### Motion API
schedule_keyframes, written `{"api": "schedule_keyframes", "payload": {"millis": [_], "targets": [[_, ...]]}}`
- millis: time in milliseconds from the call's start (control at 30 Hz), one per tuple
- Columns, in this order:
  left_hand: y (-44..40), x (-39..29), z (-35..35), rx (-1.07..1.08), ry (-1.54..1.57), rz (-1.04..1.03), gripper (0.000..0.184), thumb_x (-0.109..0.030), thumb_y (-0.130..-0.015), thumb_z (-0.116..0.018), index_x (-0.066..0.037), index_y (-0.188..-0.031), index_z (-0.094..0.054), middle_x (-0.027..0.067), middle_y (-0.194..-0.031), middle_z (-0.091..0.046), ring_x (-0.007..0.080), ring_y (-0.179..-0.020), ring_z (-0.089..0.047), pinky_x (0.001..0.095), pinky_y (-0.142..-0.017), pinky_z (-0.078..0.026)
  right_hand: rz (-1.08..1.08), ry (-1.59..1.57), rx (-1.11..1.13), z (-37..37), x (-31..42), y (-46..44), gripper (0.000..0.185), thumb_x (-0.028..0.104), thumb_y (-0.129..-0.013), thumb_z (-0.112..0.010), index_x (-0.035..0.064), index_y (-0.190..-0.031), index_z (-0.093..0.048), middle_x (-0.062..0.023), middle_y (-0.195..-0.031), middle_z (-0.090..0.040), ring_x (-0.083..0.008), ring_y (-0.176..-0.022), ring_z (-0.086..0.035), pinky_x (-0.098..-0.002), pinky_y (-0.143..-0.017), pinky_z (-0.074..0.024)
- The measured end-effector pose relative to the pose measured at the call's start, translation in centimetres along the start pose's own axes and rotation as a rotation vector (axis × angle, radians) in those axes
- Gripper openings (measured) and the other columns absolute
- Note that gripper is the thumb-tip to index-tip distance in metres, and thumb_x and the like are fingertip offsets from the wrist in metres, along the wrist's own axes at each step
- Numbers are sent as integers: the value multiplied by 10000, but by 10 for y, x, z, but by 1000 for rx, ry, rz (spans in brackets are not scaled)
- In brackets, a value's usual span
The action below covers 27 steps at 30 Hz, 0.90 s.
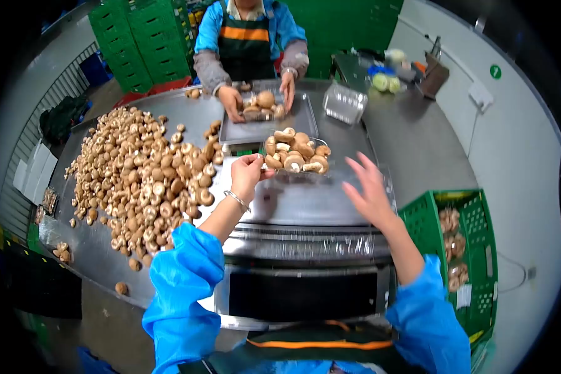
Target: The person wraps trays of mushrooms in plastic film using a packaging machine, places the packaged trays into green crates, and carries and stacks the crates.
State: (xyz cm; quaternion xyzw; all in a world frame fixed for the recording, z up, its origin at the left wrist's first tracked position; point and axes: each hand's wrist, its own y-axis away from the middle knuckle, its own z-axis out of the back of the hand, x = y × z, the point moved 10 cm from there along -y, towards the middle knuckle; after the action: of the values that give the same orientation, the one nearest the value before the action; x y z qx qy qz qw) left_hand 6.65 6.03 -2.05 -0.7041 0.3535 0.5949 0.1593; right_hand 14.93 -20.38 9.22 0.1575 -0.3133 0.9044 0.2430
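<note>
My left hand (pixel 247 174) pinches the left edge of a clear plastic tray (pixel 302 172) heaped with brown-capped mushrooms (pixel 296 151), some showing pale stems. The tray is above the metal surface of a wrapping machine (pixel 318 202). To the right of the tray, apart from it, my right hand (pixel 369 192) is open with fingers spread, slightly blurred by motion. A large pile of loose mushrooms (pixel 146 171) lies to the left of my left hand.
Across the table, a co-worker's hands (pixel 232 103) hold another tray of mushrooms over a metal pan (pixel 302 121). Clear trays (pixel 345 103) stand at the far right. A green crate (pixel 487 249) with packed mushrooms is on my right. Green crates (pixel 146 50) are stacked behind.
</note>
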Motion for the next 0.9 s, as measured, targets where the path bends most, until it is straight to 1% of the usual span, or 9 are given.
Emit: {"api": "schedule_keyframes", "payload": {"millis": [233, 300, 367, 433, 567, 700, 800, 867, 900], "targets": [[98, 53, -7, 207, -120, 267, 218, -101, -843, -523, 80, -964, -512, 96, -819, -563, 183, -634, -612, 254, -576, -540, -28, 144, 49, -34, 8, 54, 517, 229, -748, -618, 92, -1212, -433, -154, -1217, -418, -324, -1121, -384, -425, -944, -282], [124, 17, 11, 157, -383, 46, 377, -179, -810, -594, 72, -1071, -491, 153, -956, -547, 223, -797, -592, 322, -646, -511, -82, 97, -54, -6, -3, 72, 612, 295, -730, -637, 69, -1242, -389, -167, -1210, -424, -322, -1110, -404, -421, -940, -296], [174, -35, 31, -60, -1108, -668, 407, -229, -760, -644, 45, -1040, -536, 156, -917, -545, 280, -885, -517, 398, -766, -418, -192, 194, -128, 32, -31, 110, 426, 283, -722, -647, 47, -1057, -529, -132, -1004, -543, -303, -993, -472, -423, -840, -348], [192, -31, 37, -137, -1643, -645, 333, -295, -716, -664, -19, -900, -632, 131, -862, -534, 293, -854, -468, 399, -763, -331, -460, 584, 139, 34, -61, 149, 331, 376, -737, -616, 45, -732, -635, -107, -797, -536, -286, -810, -483, -395, -705, -349], [165, 9, 27, -116, -1725, -668, 346, -372, -701, -656, -33, -633, -639, 107, -670, -556, 262, -763, -468, 377, -702, -320, -413, 602, 289, -18, -49, 140, 396, 429, -737, -603, 36, -710, -644, -113, -798, -562, -285, -834, -482, -413, -711, -336], [142, 14, 61, 143, -997, -220, 249, -216, -756, -595, -39, -580, -600, 59, -534, -538, 163, -474, -481, 287, -475, -347, -645, -255, 209, -20, -74, 160, 280, 298, -764, -625, 42, -654, -597, -39, -639, -517, -139, -494, -448, -293, -457, -336], [194, 50, 93, 337, -8, 469, 262, -199, -835, -503, -98, -602, -438, -53, -460, -347, 47, -384, -308, 198, -334, -226, -1226, -1290, 62, -10, -43, 226, 233, 144, -837, -520, 100, -621, -447, 42, -526, -398, -27, -372, -290, -178, -332, -198], [253, 67, 70, 408, 806, 976, 327, -230, -863, -461, -128, -568, -362, -53, -451, -315, 36, -370, -302, 171, -280, -192, -1303, -2091, 123, -16, -5, 252, 286, 125, -860, -454, 109, -590, -362, 26, -519, -362, -44, -372, -292, -188, -308, -214], [262, 44, 50, 662, 775, 890, 344, -280, -880, -436, -133, -577, -365, -48, -470, -315, 50, -374, -341, 177, -275, -197, -1042, -2400, 327, 3, 28, 219, 293, 144, -870, -423, 111, -585, -364, 15, -506, -357, -60, -369, -312, -187, -301, -222]]}}
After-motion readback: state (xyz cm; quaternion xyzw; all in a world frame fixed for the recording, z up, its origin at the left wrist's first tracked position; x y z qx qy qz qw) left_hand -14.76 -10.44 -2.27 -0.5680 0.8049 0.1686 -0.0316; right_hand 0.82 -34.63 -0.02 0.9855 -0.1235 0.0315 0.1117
